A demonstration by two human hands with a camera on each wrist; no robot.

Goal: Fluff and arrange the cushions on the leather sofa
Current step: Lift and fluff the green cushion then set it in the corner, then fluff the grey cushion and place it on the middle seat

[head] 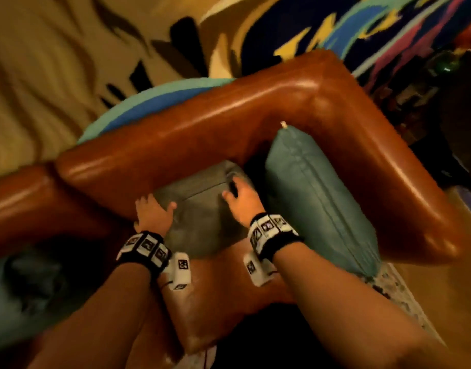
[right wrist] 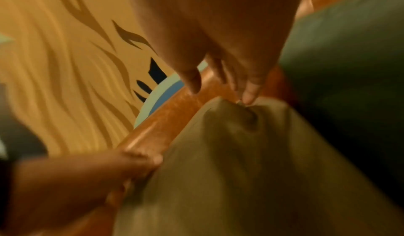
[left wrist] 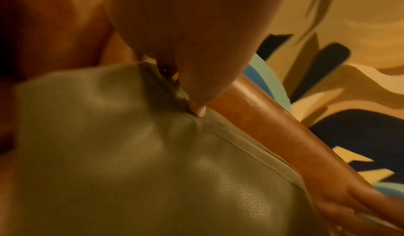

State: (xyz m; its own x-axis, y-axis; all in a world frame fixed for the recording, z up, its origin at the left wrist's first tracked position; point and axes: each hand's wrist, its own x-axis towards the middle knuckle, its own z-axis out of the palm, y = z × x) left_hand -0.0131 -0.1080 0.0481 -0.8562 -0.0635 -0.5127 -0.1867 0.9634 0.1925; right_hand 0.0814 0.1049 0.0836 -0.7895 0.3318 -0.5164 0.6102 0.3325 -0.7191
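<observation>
A patterned rug [head: 56, 62] in cream, navy and bright colours covers the floor. On it stands the glossy brown leather sofa [head: 229, 113], rounded and padded. A teal cushion [head: 322, 198] leans against its arm; beside it the grey-green cushion [head: 202, 217], pebbled and seamed, is gripped at both top corners by the left hand [head: 153, 214] and right hand [head: 242, 201].

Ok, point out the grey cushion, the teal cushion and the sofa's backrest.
grey cushion [head: 199, 209]: head view, on its front face between the two hands.
teal cushion [head: 317, 198]: head view, middle of its broad face, beside the sofa arm.
sofa backrest [head: 175, 134]: head view, on its glossy rounded top.
</observation>
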